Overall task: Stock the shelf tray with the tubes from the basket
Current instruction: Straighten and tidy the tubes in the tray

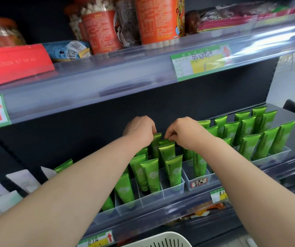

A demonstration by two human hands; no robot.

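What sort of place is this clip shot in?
Most likely a small shop aisle: price labels on the shelf edges, rows of identical green tubes in clear trays, packaged snacks above.

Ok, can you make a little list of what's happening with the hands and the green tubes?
left hand: pinches top of upright tube
right hand: pinches top of next tube
tray: clear, divided, many green tubes standing
basket: white, bottom edge, contents hidden
shelf above: snack tubs

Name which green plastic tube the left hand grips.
The shaded dark-green plastic tube standing tallest at the back of its clear plastic tray; the left hand pinches its top edge.
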